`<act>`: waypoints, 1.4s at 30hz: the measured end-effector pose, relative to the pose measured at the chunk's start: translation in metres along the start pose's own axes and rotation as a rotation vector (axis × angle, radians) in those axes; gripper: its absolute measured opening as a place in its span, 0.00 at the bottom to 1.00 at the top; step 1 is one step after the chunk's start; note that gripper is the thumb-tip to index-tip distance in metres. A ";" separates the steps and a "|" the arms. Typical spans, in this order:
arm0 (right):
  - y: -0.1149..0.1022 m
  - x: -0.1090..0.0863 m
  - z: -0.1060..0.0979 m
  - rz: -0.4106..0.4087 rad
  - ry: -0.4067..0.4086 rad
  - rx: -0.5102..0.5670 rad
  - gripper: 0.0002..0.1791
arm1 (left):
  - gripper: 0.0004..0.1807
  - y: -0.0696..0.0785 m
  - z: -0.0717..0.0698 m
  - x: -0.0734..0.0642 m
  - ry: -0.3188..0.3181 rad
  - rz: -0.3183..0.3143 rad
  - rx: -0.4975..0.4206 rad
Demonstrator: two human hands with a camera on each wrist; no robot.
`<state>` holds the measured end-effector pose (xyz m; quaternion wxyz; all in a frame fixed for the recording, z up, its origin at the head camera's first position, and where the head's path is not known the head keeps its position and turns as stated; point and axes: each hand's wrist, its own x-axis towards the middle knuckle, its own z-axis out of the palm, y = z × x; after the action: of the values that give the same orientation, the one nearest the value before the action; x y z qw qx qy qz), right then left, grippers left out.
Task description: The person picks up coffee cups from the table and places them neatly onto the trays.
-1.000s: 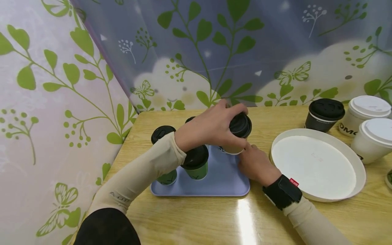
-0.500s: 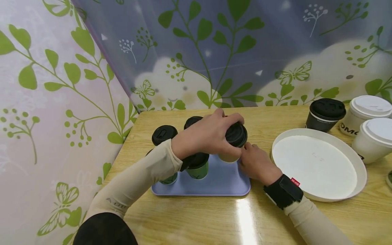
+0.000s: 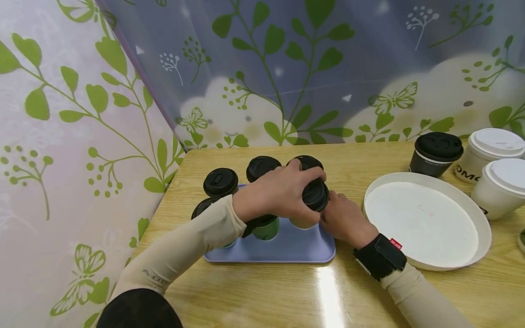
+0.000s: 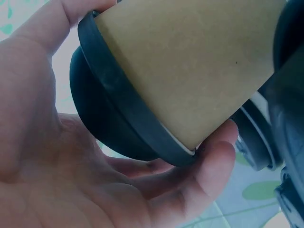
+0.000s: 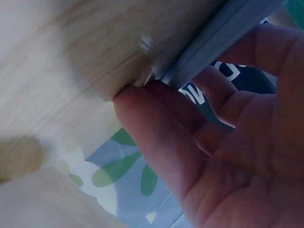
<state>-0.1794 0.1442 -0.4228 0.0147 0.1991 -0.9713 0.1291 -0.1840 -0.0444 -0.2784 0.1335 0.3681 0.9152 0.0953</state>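
Note:
My left hand (image 3: 279,191) grips a brown paper coffee cup (image 3: 305,222) around its black lid (image 3: 316,196), above the front right of the lilac tray (image 3: 287,251). In the left wrist view the brown cup (image 4: 190,66) appears tilted, with fingers and thumb at the lid's rim. Several black-lidded cups stand on the tray, among them a green one (image 3: 265,231) partly under my left wrist, one at the back left (image 3: 220,182) and another at the back right (image 3: 308,162). My right hand (image 3: 344,216) holds the tray's right rim (image 5: 209,47) with bent fingers.
Right of the tray lies a round white tray (image 3: 426,264) with a raised rim. Beyond it stand a black cup (image 3: 435,155) and two white-lidded cups (image 3: 494,152), (image 3: 502,187). A patterned cloth wall (image 3: 352,68) borders the wooden table (image 3: 246,291) at the back.
My left hand has brought the brown cup toward me and slightly left, lower over the tray's front right. The black lid behind it has come into view. My right hand stays at the rim.

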 end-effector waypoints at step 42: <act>-0.001 -0.002 0.001 -0.014 0.012 -0.048 0.26 | 0.36 -0.007 0.025 0.007 -0.124 0.001 0.006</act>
<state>-0.1777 0.1440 -0.4233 0.0264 0.2049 -0.9726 0.1068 -0.1858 -0.0428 -0.3054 0.1886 0.3741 0.9053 0.0696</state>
